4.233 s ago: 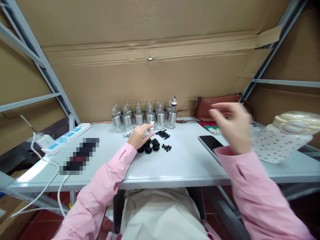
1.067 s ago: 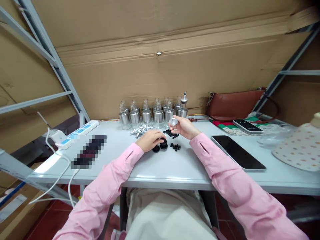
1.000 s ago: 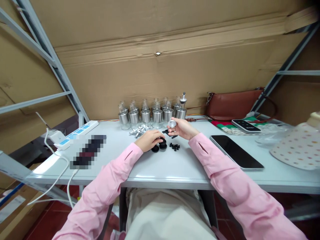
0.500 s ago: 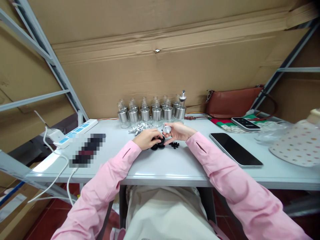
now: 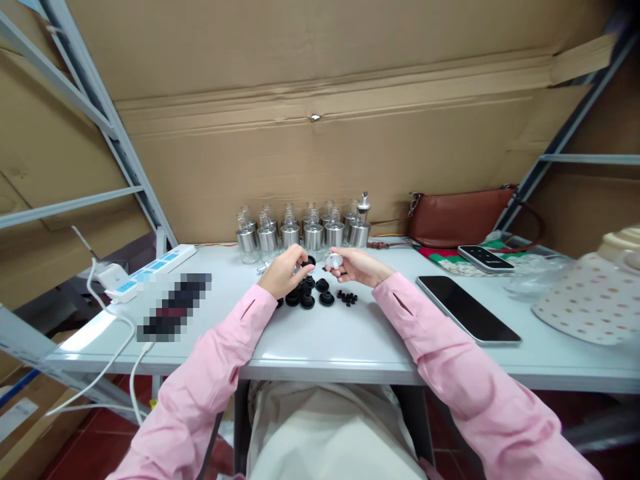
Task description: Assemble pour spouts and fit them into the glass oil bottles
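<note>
Above the desk (image 5: 330, 353), the left hand (image 5: 283, 272) pinches a black stopper (image 5: 310, 261) while the right hand (image 5: 364, 267), just beside it, holds a silver cap (image 5: 334, 261). More black stoppers (image 5: 307, 301) lie nearer, with small black pieces (image 5: 347, 299) to their right. Steel-banded glass bottles (image 5: 313, 237) stand along the far side, left of a brown bag (image 5: 457, 219).

No lettering is legible: pale marks (image 5: 493, 261) on the black-faced, white-edged rectangular device (image 5: 484, 259) at three o'clock, blue panels (image 5: 169, 257) on the long white plastic power strip (image 5: 156, 268) at nine, and the white label (image 5: 17, 417) on the brown cardboard box (image 5: 43, 437) at eight are too blurred.
</note>
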`<state>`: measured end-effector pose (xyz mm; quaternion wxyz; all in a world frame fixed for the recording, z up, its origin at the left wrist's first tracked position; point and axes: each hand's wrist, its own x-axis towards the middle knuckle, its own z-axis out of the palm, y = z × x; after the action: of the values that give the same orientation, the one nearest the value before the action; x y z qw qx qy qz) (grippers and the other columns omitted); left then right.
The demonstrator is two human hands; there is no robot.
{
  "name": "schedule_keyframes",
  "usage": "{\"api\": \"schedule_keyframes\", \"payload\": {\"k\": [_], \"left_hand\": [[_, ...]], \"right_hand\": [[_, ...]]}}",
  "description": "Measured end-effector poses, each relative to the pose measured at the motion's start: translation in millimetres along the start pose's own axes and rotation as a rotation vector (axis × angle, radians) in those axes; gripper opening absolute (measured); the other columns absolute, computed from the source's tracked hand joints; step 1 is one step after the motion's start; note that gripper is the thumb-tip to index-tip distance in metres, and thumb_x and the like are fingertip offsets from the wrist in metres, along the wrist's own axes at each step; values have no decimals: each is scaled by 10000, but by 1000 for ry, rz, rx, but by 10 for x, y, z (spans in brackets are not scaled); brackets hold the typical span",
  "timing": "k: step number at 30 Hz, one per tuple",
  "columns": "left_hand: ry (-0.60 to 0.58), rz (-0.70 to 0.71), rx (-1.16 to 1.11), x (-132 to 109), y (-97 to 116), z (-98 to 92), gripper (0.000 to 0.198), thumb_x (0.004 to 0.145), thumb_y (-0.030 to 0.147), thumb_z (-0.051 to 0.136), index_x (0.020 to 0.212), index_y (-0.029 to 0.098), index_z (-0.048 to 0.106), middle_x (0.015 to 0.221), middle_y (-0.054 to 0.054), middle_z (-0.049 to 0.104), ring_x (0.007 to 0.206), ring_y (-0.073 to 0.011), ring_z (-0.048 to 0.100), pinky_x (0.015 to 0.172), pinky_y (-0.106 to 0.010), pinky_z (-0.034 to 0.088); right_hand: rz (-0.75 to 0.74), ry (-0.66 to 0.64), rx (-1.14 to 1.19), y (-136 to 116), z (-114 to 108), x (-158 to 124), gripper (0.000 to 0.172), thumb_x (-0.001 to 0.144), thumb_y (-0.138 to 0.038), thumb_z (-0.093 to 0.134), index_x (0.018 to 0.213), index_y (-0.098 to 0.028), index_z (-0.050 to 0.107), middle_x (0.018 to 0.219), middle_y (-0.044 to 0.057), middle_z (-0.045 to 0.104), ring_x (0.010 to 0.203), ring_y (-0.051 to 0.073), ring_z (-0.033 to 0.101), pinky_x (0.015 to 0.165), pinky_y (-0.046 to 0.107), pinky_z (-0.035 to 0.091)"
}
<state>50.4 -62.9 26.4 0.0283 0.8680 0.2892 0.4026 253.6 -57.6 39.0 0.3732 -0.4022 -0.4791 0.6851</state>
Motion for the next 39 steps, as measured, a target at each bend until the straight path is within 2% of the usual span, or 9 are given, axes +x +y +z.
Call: {"api": "schedule_keyframes", "payload": {"k": [2, 4, 8, 15, 17, 21, 25, 33, 39], "left_hand": [[94, 28, 14, 0, 10, 16, 153, 857, 307, 473, 801, 171, 434, 756, 4, 451, 691, -106, 465, 661, -230, 407], [182, 63, 6, 3, 28, 29, 141, 864, 294, 468, 801, 174, 427, 766, 0, 450, 714, -107, 463, 681, -233, 409], [256, 136, -2, 4, 43, 54, 137, 864, 282, 480, 795, 179, 423, 803, -12, 472, 767, -114, 478, 720, -245, 417], [207, 190, 2, -10, 3, 107, 137, 852, 278, 511, 799, 177, 434, 800, -8, 480, 762, -109, 495, 713, -237, 436], [202, 185, -11, -11, -4, 116, 143, 842, 295, 525, 868, 176, 450, 852, -20, 483, 782, -111, 505, 733, -247, 451], [169, 117, -37, -18, -14, 128, 368, 822, 359, 545, 1116, 188, 405, 1010, -61, 466, 832, -122, 529, 762, -270, 477], [93, 91, 1, -28, -17, 129, 478, 828, 407, 518, 1232, 208, 359, 1047, -71, 459, 906, -149, 533, 784, -284, 478], [43, 89, 41, -24, -10, 116, 472, 860, 426, 445, 1279, 223, 369, 1115, -85, 435, 926, -156, 524, 816, -294, 465], [20, 73, 2, -21, -3, 115, 450, 865, 428, 430, 1253, 205, 389, 1131, -97, 448, 947, -170, 518, 813, -302, 459]], "right_hand": [[-134, 48, 89, 0, 14, 4, 198, 877, -257, 441, 724, -152, 511, 678, 55, 647, 472, 83, 530, 426, 186, 453], [-236, 76, 181, 7, 42, 9, 136, 868, -211, 460, 749, -165, 507, 734, 55, 672, 561, 94, 593, 533, 201, 499], [-297, 57, 263, 37, 108, 25, 91, 855, -186, 479, 778, -169, 522, 773, 52, 686, 691, 112, 645, 700, 243, 516], [-305, -11, 176, 74, 160, 26, 148, 741, -263, 643, 748, -189, 514, 703, -23, 631, 633, 97, 611, 627, 243, 497], [-317, -34, 154, 74, 164, 18, 199, 703, -295, 677, 743, -190, 512, 691, -35, 611, 629, 93, 599, 624, 244, 490], [-359, -64, 126, 75, 160, 11, 263, 662, -343, 704, 760, -195, 510, 706, -43, 594, 654, 88, 577, 650, 248, 480], [-353, -79, 98, 93, 146, 20, 271, 666, -355, 698, 796, -208, 512, 725, -46, 587, 678, 93, 568, 655, 254, 473], [-326, -154, 129, 116, 163, 22, 227, 716, -348, 659, 827, -215, 512, 802, -31, 608, 734, 104, 594, 709, 290, 497], [-338, -152, 148, 115, 181, 19, 234, 705, -299, 673, 836, -228, 494, 756, -43, 605, 667, 84, 582, 654, 236, 482]]}}
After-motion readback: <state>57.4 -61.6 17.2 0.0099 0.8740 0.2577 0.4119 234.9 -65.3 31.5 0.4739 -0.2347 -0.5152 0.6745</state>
